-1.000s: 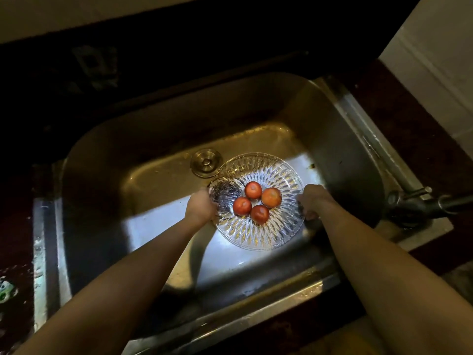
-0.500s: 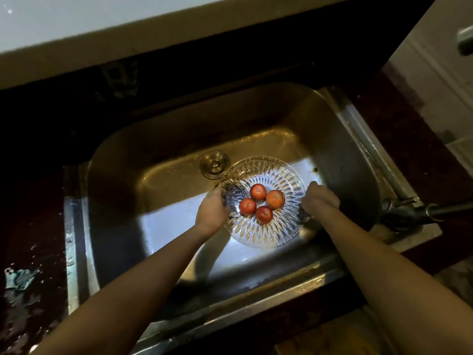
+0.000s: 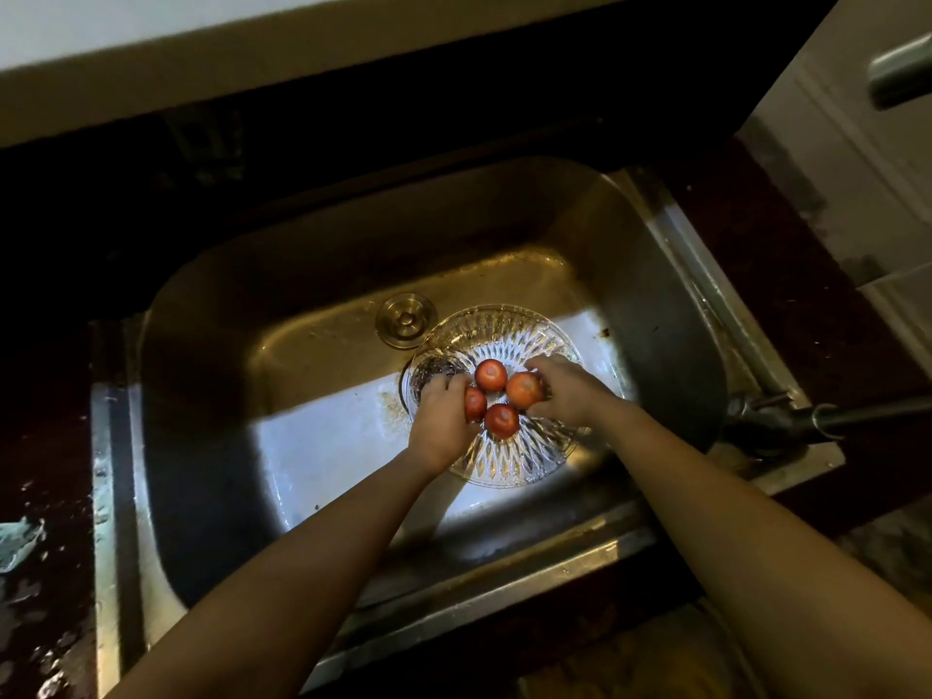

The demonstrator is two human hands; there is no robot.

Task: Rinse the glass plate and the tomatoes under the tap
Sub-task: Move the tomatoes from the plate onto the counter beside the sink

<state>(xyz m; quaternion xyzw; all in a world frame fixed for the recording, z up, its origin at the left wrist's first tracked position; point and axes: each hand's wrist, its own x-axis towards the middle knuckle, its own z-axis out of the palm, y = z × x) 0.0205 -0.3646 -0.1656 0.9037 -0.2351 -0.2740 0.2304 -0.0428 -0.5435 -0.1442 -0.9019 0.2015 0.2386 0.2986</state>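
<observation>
A cut-glass plate (image 3: 509,327) lies on the floor of the steel sink (image 3: 212,446), right of the middle. Several red tomatoes (image 3: 491,375) sit bunched at its centre. My left hand (image 3: 440,430) reaches in from the lower left, its fingers curled round the left tomato (image 3: 475,403), which it half hides. My right hand (image 3: 567,393) comes in from the right and grips the right tomato (image 3: 523,388) between fingers and thumb. The tap (image 3: 787,421) is mounted on the sink's right rim, and no water is seen running.
The round drain (image 3: 406,320) lies just up and left of the plate. Dark, wet counter surrounds the sink, with a pale scrap (image 3: 17,542) at the left edge. A cabinet with a metal handle (image 3: 897,75) stands at upper right.
Both hands have left the plate's rim and moved inward onto the tomatoes. The plate stays on the sink floor. The view has tilted up slightly.
</observation>
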